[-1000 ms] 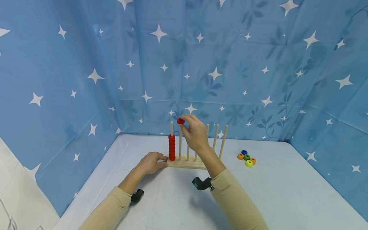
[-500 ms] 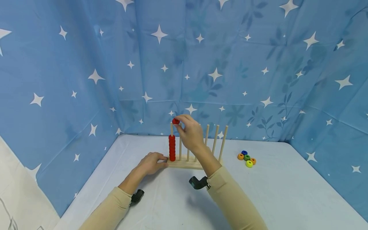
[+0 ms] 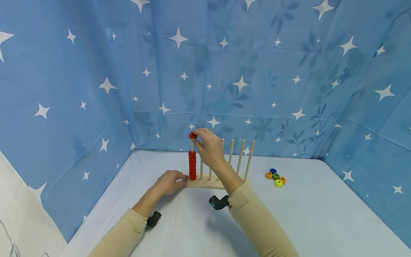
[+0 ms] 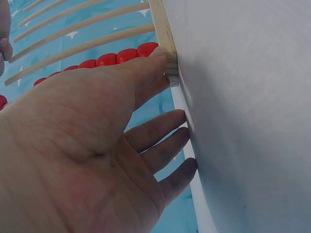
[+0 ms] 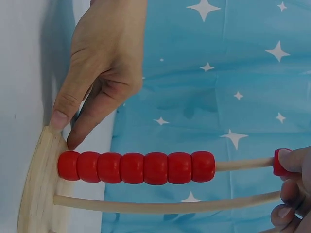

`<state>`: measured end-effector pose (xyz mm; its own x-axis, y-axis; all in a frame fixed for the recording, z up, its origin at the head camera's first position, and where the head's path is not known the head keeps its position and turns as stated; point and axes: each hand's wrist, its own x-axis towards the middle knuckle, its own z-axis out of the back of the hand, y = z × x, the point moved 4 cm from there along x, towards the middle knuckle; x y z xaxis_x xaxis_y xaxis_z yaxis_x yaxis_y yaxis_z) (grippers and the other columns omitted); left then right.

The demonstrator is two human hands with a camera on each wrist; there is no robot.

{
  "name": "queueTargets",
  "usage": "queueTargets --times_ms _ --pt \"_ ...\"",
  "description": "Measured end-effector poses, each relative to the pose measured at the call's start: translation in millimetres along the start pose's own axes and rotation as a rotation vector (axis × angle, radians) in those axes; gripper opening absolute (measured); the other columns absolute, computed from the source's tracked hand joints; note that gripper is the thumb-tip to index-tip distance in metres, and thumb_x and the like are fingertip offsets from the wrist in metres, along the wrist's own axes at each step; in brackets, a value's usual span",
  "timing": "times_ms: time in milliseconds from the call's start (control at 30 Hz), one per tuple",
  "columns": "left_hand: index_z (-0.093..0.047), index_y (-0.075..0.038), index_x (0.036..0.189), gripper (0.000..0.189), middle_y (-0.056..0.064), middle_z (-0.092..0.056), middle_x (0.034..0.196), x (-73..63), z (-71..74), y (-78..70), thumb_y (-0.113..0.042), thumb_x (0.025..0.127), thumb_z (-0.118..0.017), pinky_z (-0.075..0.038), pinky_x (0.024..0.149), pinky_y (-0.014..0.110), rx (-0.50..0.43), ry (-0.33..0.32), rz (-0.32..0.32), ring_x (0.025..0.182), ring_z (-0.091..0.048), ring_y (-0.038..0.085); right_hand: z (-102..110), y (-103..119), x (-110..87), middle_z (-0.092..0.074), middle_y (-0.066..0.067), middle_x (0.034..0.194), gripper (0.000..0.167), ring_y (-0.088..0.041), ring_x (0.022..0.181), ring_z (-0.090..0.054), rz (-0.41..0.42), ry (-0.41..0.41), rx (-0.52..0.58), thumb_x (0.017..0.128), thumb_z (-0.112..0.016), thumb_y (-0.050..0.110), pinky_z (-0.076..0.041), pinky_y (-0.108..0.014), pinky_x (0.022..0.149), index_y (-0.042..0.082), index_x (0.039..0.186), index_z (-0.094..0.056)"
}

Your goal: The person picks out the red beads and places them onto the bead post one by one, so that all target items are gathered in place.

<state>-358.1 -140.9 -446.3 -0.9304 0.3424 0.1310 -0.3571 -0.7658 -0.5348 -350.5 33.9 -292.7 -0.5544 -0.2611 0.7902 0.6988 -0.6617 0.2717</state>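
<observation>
A wooden peg rack [image 3: 208, 184] stands on the table with upright pegs in a row. Several red beads [image 5: 155, 168] are stacked on its leftmost peg, whose upper part is bare wood. At that peg's tip, my right hand [image 3: 210, 148] pinches another red bead [image 3: 193, 135] between thumb and fingers. In the right wrist view the bead [image 5: 283, 162] sits at the peg's end; whether the tip is inside its hole is hidden. My left hand [image 3: 168, 182] holds the left end of the rack's base between thumb and index finger, its other fingers [image 4: 160, 148] reaching down to the table.
Right of the rack lie several loose beads: a blue bead [image 3: 273, 170], a green bead [image 3: 275, 176], a yellow bead [image 3: 278, 183] and two orange ones. A blue star-patterned curtain [image 3: 205, 71] surrounds the white table [image 3: 321, 214] at the back and sides.
My right hand has moved left with the red bead, from beside the leftmost peg to its tip. The left hand stays at the rack's base.
</observation>
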Motion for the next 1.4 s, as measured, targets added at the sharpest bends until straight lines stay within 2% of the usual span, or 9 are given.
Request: queueTargets --times_ms 467,700,800,867,1033,1133,1400 --pt "-0.078 -0.012 0.125 0.032 0.008 -0.072 0.133 0.8 -1.0 0.7 -0.026 0.096 -0.076 -0.049 0.11 0.052 0.007 0.003 0.001 0.131 -0.062 0.033 -5.7 -1.6 0.0 -0.074 -0.003 0.122 0.023 -0.023 0.099 -0.075 -0.019 0.026 -0.024 0.099 -0.074 0.016 -0.058 -0.035 0.063 0.013 0.12 -0.078" --pt "-0.078 -0.011 0.125 0.032 0.008 -0.072 0.133 0.7 -1.0 0.7 -0.025 0.096 -0.076 -0.049 0.109 0.053 0.003 0.002 -0.001 0.13 -0.062 0.032 -5.8 -1.1 -0.6 -0.074 -0.004 0.124 0.022 -0.024 0.101 -0.076 -0.027 0.036 -0.027 0.099 -0.073 0.016 -0.059 -0.034 0.063 0.012 0.12 -0.078" --pt "-0.078 -0.011 0.125 0.032 0.009 -0.071 0.133 0.5 -1.0 0.5 -0.025 0.096 -0.076 -0.049 0.109 0.053 0.004 0.001 0.002 0.131 -0.062 0.033 -6.8 -1.2 -2.0 -0.075 -0.004 0.121 0.02 -0.024 0.094 -0.076 -0.027 0.047 -0.033 0.099 -0.073 0.014 -0.056 -0.031 0.057 0.012 0.117 -0.079" --pt "-0.078 -0.011 0.125 0.032 0.009 -0.071 0.133 0.5 -0.8 0.2 -0.025 0.096 -0.076 -0.049 0.109 0.053 0.005 0.0 0.001 0.131 -0.062 0.033 -7.5 -1.7 -3.3 -0.076 -0.004 0.116 0.019 -0.023 0.084 -0.075 -0.028 0.055 -0.039 0.098 -0.072 0.011 -0.051 -0.028 0.052 0.012 0.116 -0.079" --pt "-0.078 -0.012 0.126 0.033 0.008 -0.072 0.133 0.7 0.2 -0.3 -0.025 0.096 -0.076 -0.049 0.109 0.053 0.007 0.0 -0.006 0.131 -0.062 0.033 -9.1 -3.0 -6.1 -0.077 -0.004 0.11 0.023 -0.017 0.06 -0.056 -0.021 0.06 -0.054 0.097 -0.07 0.004 -0.036 -0.024 0.046 0.014 0.116 -0.079" --pt "-0.078 -0.012 0.126 0.032 0.009 -0.072 0.133 0.9 0.5 -0.3 -0.025 0.096 -0.076 -0.049 0.109 0.053 0.009 0.002 -0.007 0.131 -0.062 0.033 -9.3 -2.8 -6.4 -0.077 -0.003 0.11 0.023 -0.015 0.057 -0.05 -0.013 0.054 -0.054 0.098 -0.07 0.004 -0.033 -0.023 0.045 0.014 0.116 -0.079" --pt "-0.079 -0.014 0.124 0.03 0.007 -0.072 0.132 0.6 0.2 -0.8 -0.025 0.096 -0.076 -0.05 0.108 0.052 0.006 0.003 0.006 0.13 -0.063 0.033 -9.3 -1.5 -7.2 -0.077 -0.001 0.107 0.021 -0.013 0.056 -0.047 -0.009 0.06 -0.057 0.098 -0.07 0.004 -0.029 -0.022 0.045 0.015 0.114 -0.079"
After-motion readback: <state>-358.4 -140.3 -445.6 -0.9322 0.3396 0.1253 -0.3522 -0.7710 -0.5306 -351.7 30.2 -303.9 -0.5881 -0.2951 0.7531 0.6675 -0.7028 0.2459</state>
